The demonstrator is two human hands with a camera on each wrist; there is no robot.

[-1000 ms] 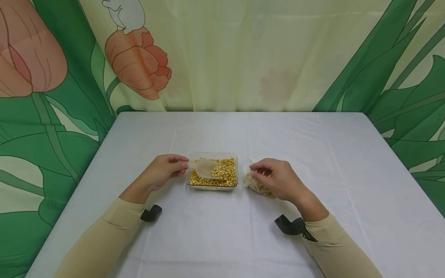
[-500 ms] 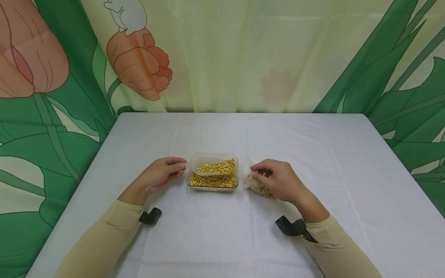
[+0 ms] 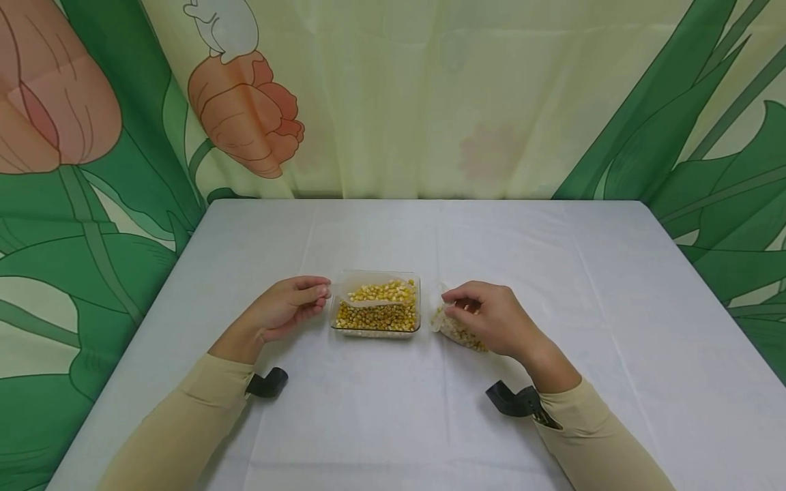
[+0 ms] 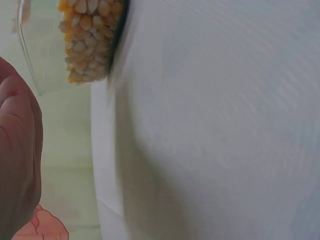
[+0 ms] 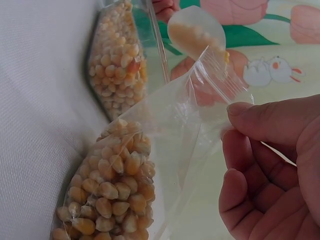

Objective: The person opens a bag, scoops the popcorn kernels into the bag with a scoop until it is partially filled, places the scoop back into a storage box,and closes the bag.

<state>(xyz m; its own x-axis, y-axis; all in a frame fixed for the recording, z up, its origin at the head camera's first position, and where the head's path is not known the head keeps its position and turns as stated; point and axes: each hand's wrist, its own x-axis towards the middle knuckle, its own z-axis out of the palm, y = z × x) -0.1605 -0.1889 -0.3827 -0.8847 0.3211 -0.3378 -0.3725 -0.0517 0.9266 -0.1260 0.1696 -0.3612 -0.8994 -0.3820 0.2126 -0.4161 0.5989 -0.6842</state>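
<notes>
My left hand [image 3: 285,307] pinches the handle end of a translucent scoop [image 3: 376,304] between thumb and fingers. Corn kernels lie in the scoop, which hangs over a clear rectangular container [image 3: 376,334] of yellow kernels. In the right wrist view the scoop [image 5: 195,20] shows above and beyond the container's side. A clear zip bag [image 5: 172,130], partly filled with kernels, stands to the right of the container. Thumb and forefinger of my right hand [image 5: 280,170] pinch its top edge, and the other fingers are curled below. In the left wrist view, the scoop is out of frame.
A white cloth covers the table [image 3: 368,409]. Behind it hangs a curtain [image 3: 417,102] printed with flowers, leaves and a rabbit. Black wrist mounts [image 3: 267,382] stick out from both sleeves, low over the cloth.
The scoop has come up from among the container's kernels and been turned more level, with a heap of kernels now in it. The right hand stays at the bag.
</notes>
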